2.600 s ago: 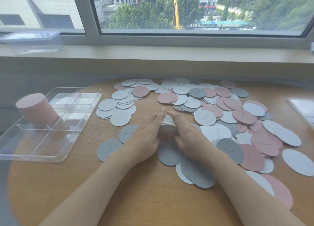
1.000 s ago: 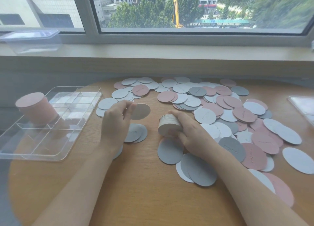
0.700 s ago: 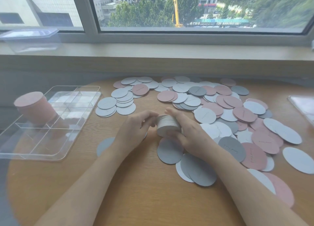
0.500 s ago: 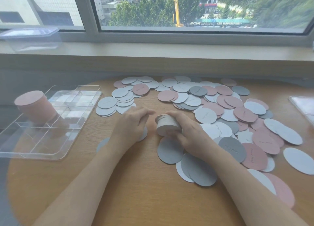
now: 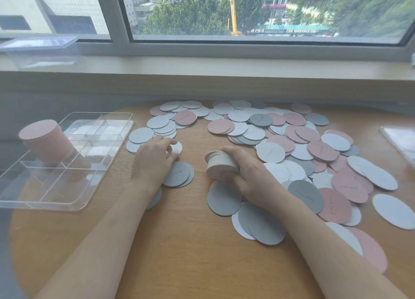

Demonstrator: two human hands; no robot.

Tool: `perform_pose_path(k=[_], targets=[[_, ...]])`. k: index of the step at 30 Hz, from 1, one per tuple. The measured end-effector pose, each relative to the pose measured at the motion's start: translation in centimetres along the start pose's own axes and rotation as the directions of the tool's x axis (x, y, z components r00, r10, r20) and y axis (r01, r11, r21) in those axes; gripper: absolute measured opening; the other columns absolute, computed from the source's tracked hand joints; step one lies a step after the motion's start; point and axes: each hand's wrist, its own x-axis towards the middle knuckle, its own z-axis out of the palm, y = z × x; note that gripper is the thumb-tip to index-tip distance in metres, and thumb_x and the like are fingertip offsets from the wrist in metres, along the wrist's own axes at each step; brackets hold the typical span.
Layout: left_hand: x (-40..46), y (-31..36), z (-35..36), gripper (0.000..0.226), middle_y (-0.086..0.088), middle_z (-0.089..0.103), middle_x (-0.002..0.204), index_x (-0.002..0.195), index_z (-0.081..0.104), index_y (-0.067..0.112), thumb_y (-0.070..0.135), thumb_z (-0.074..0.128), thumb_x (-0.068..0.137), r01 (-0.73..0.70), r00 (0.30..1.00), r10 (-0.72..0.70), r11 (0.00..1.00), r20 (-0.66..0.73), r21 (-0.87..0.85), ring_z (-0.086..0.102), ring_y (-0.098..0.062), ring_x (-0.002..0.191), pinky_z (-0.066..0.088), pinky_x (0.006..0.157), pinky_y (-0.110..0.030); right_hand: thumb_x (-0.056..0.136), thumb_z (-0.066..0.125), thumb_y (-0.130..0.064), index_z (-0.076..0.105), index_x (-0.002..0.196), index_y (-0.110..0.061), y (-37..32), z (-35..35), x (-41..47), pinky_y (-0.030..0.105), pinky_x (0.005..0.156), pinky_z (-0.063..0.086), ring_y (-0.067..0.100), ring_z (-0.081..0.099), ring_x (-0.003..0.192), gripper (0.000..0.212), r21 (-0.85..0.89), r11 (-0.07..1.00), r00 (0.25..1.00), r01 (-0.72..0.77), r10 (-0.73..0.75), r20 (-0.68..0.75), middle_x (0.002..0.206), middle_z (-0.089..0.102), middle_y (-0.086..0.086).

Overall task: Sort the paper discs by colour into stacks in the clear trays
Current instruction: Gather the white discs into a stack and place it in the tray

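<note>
Pink, pale grey and dark grey paper discs [image 5: 271, 151] lie scattered over the round wooden table [image 5: 190, 242]. My right hand [image 5: 249, 175] grips a tilted stack of pale discs [image 5: 221, 165] near the table's middle. To the left of it, my left hand [image 5: 152, 158] pinches a single pale disc [image 5: 177, 148] at its fingertips, above two overlapping grey discs [image 5: 179, 174]. A clear divided tray [image 5: 74, 200] sits at the left, with a tall pink stack [image 5: 43, 141] in its far left compartment.
A second clear tray [image 5: 399, 141] pokes in at the right edge. A clear lidded box [image 5: 40, 49] stands on the windowsill. Bare wood shows between my forearms, and several discs lie under my right forearm.
My left hand has drawn away from the stack to the left and now has a pale disc at its fingertips. My right hand still holds the stack in place.
</note>
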Motion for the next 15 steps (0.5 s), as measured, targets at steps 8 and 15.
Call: perform_pose_path(k=[8,15], targets=[[0.0,0.1,-0.2,0.018,0.003,0.068,0.096,0.101,0.073,0.021,0.031,0.059,0.098,-0.011,0.998,0.012,1.000,-0.069,0.023,0.061,-0.022,0.089,0.047,0.073,-0.038,0.093,0.061,-0.012,0.041,0.143,-0.027,0.3,0.0,0.1,0.004,0.099,0.025,-0.001,0.043,0.125,0.056,-0.015,1.000,1.000,-0.002,0.002,0.005,0.140,0.049,-0.013],[-0.9,1.7,-1.1,0.028,0.007,0.072,0.092,0.105,0.073,0.017,0.039,0.057,0.097,-0.089,0.970,0.039,0.975,-0.240,-0.203,0.062,-0.012,0.079,0.049,0.071,-0.029,0.093,0.061,-0.012,0.040,0.143,-0.030,0.3,0.0,0.1,0.009,0.101,0.030,0.001,0.045,0.126,0.058,-0.021,1.000,1.000,-0.006,0.006,0.006,0.139,0.050,-0.015]])
